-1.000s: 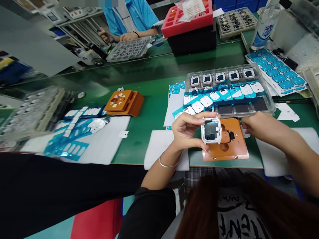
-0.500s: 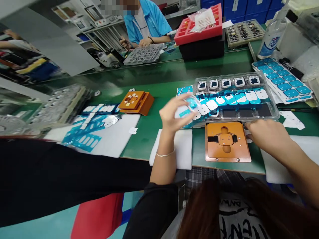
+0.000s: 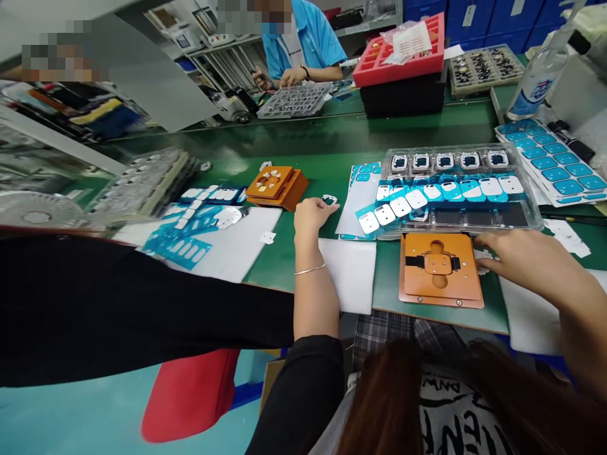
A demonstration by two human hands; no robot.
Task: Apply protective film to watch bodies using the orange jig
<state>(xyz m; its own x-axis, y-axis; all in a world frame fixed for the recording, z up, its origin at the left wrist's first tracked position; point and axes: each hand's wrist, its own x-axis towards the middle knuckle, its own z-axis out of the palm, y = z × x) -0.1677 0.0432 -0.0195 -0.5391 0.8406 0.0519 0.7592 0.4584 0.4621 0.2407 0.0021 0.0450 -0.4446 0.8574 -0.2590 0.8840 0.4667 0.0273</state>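
At mid-table, my left hand [image 3: 310, 220] is closed, its thumb and fingertips on a small white square frame with a dark centre [image 3: 329, 200]. Just right of an orange fixture block [image 3: 439, 282], my right hand [image 3: 526, 256] curls its fingers around a small white part [image 3: 484, 260], mostly hidden by the fingers. Black straps and a rounded plate sit in the middle of that fixture. Behind it stands a clear plastic tray [image 3: 533, 218] with white square frames along its back row. Blue strips with white rounded labels [image 3: 399, 206] lie across the tray.
A second orange block [image 3: 279, 186] stands left of my left hand. White foam sheets [image 3: 353, 278] lie along the front edge. Blue label sheets [image 3: 552, 164] and a bottle [image 3: 533, 88] are at right. Across the bench, a person in a blue shirt [image 3: 317, 41] works at a tray.
My left hand has moved left and down from above the blue label strip to the table, holding the small frame. My right hand stays beside the fixture. The camera view has shifted slightly.
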